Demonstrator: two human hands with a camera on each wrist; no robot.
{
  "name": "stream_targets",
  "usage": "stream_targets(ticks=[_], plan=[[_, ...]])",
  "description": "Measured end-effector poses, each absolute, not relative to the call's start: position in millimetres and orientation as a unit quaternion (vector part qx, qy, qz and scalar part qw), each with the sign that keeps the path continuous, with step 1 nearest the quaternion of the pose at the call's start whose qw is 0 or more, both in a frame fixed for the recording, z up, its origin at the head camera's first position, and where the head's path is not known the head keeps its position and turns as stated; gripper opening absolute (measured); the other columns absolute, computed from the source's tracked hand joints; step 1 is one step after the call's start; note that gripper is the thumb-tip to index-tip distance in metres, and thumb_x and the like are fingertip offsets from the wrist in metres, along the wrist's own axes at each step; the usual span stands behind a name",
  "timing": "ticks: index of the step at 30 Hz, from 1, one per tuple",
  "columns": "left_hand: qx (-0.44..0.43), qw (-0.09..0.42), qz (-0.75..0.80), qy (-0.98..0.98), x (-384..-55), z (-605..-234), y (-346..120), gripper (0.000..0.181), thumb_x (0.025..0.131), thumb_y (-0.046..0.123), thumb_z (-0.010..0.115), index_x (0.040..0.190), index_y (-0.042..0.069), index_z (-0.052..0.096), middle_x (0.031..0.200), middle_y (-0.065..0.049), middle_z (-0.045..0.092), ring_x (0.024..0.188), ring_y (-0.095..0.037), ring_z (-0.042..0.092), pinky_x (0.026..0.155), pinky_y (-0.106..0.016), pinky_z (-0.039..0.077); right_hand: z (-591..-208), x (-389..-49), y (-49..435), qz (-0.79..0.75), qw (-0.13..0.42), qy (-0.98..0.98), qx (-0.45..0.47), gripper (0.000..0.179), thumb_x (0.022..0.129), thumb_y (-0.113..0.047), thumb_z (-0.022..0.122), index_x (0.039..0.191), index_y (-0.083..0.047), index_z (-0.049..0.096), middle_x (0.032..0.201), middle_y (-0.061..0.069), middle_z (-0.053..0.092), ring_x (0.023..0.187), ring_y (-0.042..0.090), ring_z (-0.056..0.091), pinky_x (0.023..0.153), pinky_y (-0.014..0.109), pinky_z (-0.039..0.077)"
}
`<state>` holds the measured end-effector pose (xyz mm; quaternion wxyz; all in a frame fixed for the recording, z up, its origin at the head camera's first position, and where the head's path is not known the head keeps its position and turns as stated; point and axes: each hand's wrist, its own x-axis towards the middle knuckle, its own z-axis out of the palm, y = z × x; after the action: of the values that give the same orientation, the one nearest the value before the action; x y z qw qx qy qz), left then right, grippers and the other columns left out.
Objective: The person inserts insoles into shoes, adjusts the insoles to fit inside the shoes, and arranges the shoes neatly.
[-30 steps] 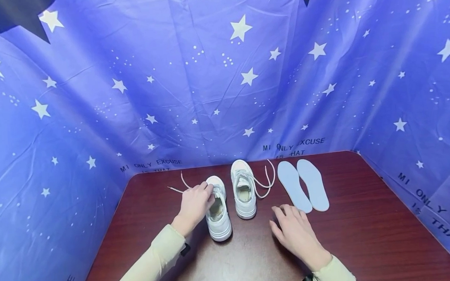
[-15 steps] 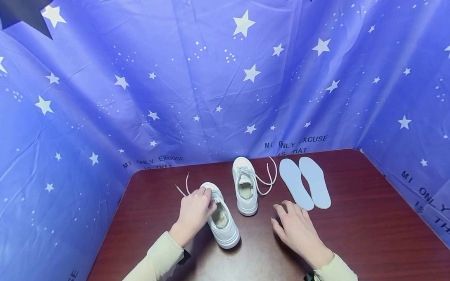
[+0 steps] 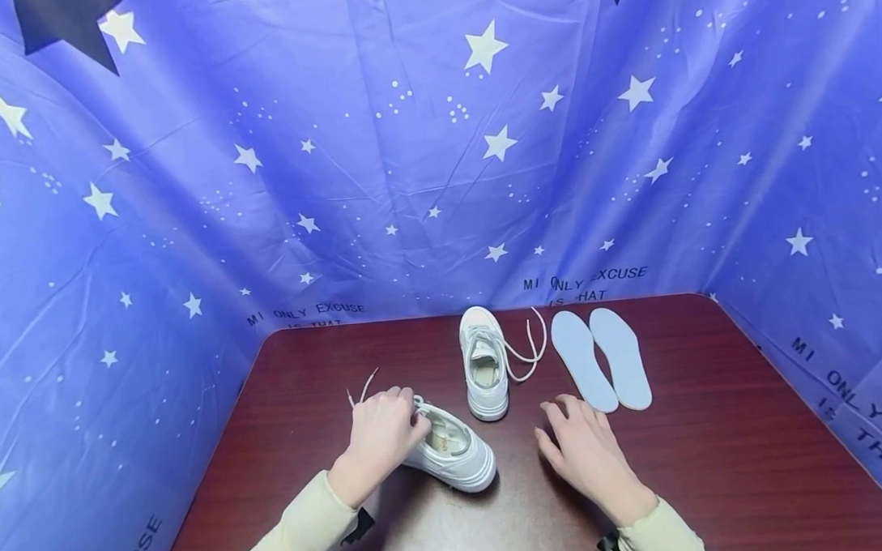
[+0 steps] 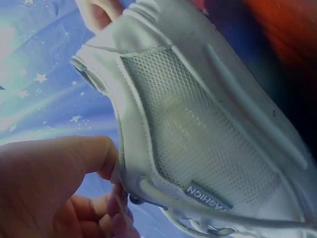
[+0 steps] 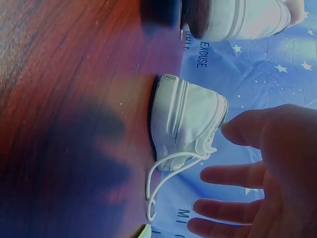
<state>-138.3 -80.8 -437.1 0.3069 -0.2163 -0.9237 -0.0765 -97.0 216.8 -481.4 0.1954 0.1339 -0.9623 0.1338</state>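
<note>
Fingers (image 4: pixel 119 223) bent, the left hand (image 3: pixel 379 440) pinches the nearer white shoe (image 3: pixel 464 468).

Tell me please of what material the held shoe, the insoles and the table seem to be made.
Held shoe: probably synthetic leather, smooth, slightly shiny, with a mesh side panel showing small holes.
Insoles: perhaps foam or fabric, thin, pale, without visible gloss.
Table: probably wood or laminate, reddish, showing grain and a glossy reflection.

Star-printed blue cloth (image 3: pixel 377 107) on three sides, black lettering (image 3: pixel 623 274) low down; reddish-brown table (image 3: pixel 724 436), pale glare (image 3: pixel 458 542) nearest camera.
</note>
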Motion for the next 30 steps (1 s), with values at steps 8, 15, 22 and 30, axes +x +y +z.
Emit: stream_targets(ticks=[8, 15, 22, 30], plan=[[-0.196, 0.212, -0.141, -0.947, -127.2, -433.2, -81.3, 0.034, 0.064, 0.017, 0.067, 0.053, 0.024, 0.036, 0.052, 0.013, 0.031, 0.043, -0.014, 0.036, 0.039, -0.03, 0.029, -481.9, -96.8, 217.0, 0.142, 0.204, -0.959, 0.134, 0.03, 0.09, -0.017, 0.074, 0.115, 0.0, 0.07, 0.115, 0.024, 0.063, 0.107, 0.043, 0.061, 0.087, 0.06, 0.047], [-0.179, 0.159, -0.156, -0.958, -117.3, -430.2, -79.8, 0.036, 0.063, 0.02, 0.065, 0.048, 0.029, 0.034, 0.051, 0.017, 0.021, 0.046, -0.008, 0.025, 0.041, -0.025, 0.023, -483.4, -95.8, 218.0, 0.145, 0.204, -0.958, 0.138, 0.028, 0.09, -0.018, 0.074, 0.112, -0.001, 0.071, 0.115, 0.024, 0.063, 0.107, 0.044, 0.061, 0.087, 0.06, 0.047], [-0.172, 0.155, -0.167, -0.958, -104.6, -426.4, -73.7, 0.041, 0.061, 0.018, 0.062, 0.05, 0.028, 0.024, 0.051, 0.017, 0.014, 0.047, -0.007, 0.021, 0.038, -0.024, 0.02, -484.0, -95.8, 218.6, 0.149, 0.196, -0.959, 0.138, 0.027, 0.09, -0.02, 0.074, 0.11, -0.001, 0.07, 0.117, 0.025, 0.062, 0.11, 0.044, 0.06, 0.09, 0.061, 0.047], [-0.178, 0.137, -0.171, -0.959, -93.2, -425.4, -65.4, 0.045, 0.064, 0.019, 0.062, 0.051, 0.028, 0.02, 0.053, 0.016, 0.012, 0.049, -0.008, 0.02, 0.04, -0.025, 0.021, -483.5, -93.8, 218.7, 0.159, 0.195, -0.958, 0.136, 0.025, 0.089, -0.019, 0.075, 0.106, -0.002, 0.071, 0.118, 0.025, 0.061, 0.111, 0.045, 0.059, 0.089, 0.062, 0.047]])
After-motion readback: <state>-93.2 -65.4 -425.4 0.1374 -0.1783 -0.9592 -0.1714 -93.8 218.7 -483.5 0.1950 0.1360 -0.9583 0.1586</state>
